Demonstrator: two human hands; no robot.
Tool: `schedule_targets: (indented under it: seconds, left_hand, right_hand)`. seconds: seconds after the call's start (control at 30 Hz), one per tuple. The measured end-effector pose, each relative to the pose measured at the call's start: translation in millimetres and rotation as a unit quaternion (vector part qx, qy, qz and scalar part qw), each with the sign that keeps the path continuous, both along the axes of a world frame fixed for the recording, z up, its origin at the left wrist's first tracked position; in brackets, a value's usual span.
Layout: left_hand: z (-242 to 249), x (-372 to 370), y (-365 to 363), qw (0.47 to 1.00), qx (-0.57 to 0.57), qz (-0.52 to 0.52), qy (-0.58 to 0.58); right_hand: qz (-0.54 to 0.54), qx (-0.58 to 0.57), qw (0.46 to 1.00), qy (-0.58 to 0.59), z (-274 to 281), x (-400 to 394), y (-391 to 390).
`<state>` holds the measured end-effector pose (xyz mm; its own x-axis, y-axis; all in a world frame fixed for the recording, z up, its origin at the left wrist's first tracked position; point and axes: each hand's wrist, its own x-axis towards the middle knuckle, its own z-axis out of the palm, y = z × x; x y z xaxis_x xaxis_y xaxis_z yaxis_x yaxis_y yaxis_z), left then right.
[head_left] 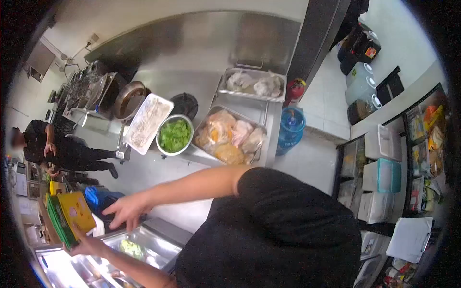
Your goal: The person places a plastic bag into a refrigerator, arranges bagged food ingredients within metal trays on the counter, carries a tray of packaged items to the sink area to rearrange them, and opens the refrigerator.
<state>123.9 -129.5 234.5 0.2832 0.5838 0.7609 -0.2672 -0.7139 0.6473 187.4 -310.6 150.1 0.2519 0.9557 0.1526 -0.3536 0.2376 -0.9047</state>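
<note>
My left hand [89, 246] grips the lower end of a yellow and green pack [76, 211] at the lower left. Its thumb lies on the yellow face, and the green part is at the outer side. My right hand [128, 210] is just to the right of the pack, fingers spread, with nothing in it and a gap between it and the pack. Below both hands is a steel counter with sunken trays [158, 245], where a pale green vegetable [132, 248] lies in one compartment.
A steel table bears a bowl of green leaves [175, 136], a white tray [149, 124], a pan [129, 100] and trays of bagged food [229, 136]. A co-worker [62, 146] stands at the left. Shelves with bins [382, 175] stand right; a blue water bottle [291, 126] is near the table.
</note>
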Motion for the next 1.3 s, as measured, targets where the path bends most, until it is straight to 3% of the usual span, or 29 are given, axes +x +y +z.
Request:
schedule_targets:
  seconds: [0.1, 0.17, 0.23, 0.3, 0.33, 0.47, 0.53, 0.57, 0.6, 0.7, 0.77, 1.0, 1.07, 1.13, 1.2, 1.27, 1.3]
  left_hand:
    - [9, 33, 33, 0.991, 0.118, 0.064, -0.001]
    - [7, 48, 67, 0.995, 0.077, 0.058, 0.014]
    - [8, 68, 100, 0.998, 0.035, 0.047, 0.025]
    - [7, 87, 137, 0.983, 0.102, 0.147, 0.044]
    - [6, 91, 151, 0.969, 0.135, 0.2, 0.056]
    - [-1, 130, 184, 0.963, 0.137, 0.228, 0.029]
    - [-18, 160, 242, 0.91, 0.252, 0.327, 0.038]
    - [-28, 179, 266, 0.879, 0.289, 0.376, 0.053]
    - [-30, 190, 264, 0.901, 0.266, 0.341, -0.01]
    - [-36, 216, 271, 0.908, 0.259, 0.329, -0.012]
    - [-39, 228, 271, 0.912, 0.254, 0.323, -0.004]
    - [-20, 247, 276, 0.911, 0.264, 0.314, 0.042]
    - [6, 230, 238, 0.902, 0.279, 0.314, 0.097]
    - [24, 207, 189, 0.888, 0.291, 0.32, 0.157]
    - [13, 202, 173, 0.887, 0.336, 0.301, 0.102]
    - [-14, 198, 146, 0.911, 0.374, 0.162, -0.061]
    - [-44, 195, 140, 0.922, 0.348, 0.17, -0.003]
  right_hand:
    - [-0.003, -0.024, 0.998, 0.065, -52, 25, -50]
    - [-0.128, -0.112, 0.981, 0.1, -84, 27, -105]
    - [-0.283, -0.197, 0.929, 0.132, -117, 21, -159]
    - [-0.406, -0.238, 0.859, 0.203, -135, 4, -203]
    - [-0.426, -0.228, 0.85, 0.21, -139, -6, -226]
    - [-0.491, -0.187, 0.806, 0.275, -170, -41, -272]
    - [-0.521, -0.127, 0.816, 0.218, -171, -64, -271]
    - [-0.527, -0.113, 0.807, 0.244, -181, -69, -271]
    - [-0.526, -0.097, 0.8, 0.273, -188, -72, -269]
    - [-0.547, -0.121, 0.766, 0.315, -146, -81, -246]
    - [-0.504, -0.109, 0.809, 0.283, -129, -83, -232]
    - [-0.481, -0.093, 0.808, 0.327, -123, -71, -201]
    - [-0.455, -0.016, 0.837, 0.303, -162, -64, -207]
    - [-0.496, -0.09, 0.794, 0.34, -128, -77, -200]
    - [-0.476, -0.063, 0.796, 0.369, -151, -80, -209]
    - [-0.51, -0.088, 0.776, 0.36, -143, -93, -211]
    - [-0.521, -0.096, 0.763, 0.369, -153, -97, -215]
